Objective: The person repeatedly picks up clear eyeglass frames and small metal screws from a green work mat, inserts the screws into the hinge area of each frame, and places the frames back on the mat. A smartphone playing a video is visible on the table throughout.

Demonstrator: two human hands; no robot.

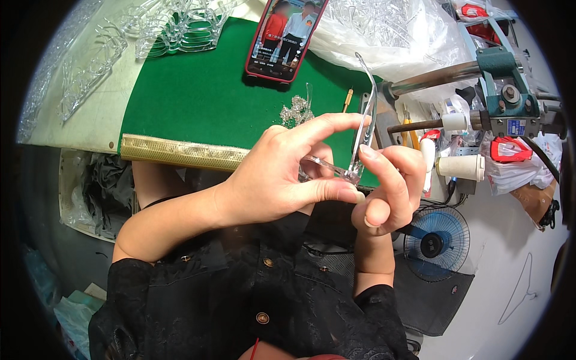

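Observation:
Clear plastic eyeglass frames (pixel 354 171) are held up in front of me, over the near edge of the green mat. My left hand (pixel 288 168) is closed on them, thumb below and index finger stretched to the upright temple arm (pixel 371 102). Part of the front is hidden behind the left palm and fingers. Close by on the right, my right hand (pixel 393 186) has its fingers curled at the hinge corner; whether they pinch a small part there I cannot make out. Beyond the hands, a small heap of tiny metal bits (pixel 296 111) lies on the green mat (pixel 180 99).
A phone (pixel 284 42) in a red case lies at the back. Clear frames (pixel 183 30) pile up at the far left; a plastic bag (pixel 390 36) fills the far right. A green metal bench machine (pixel 507 87) stands right, above a fan (pixel 433 243). A gold strip (pixel 186 152) edges the mat.

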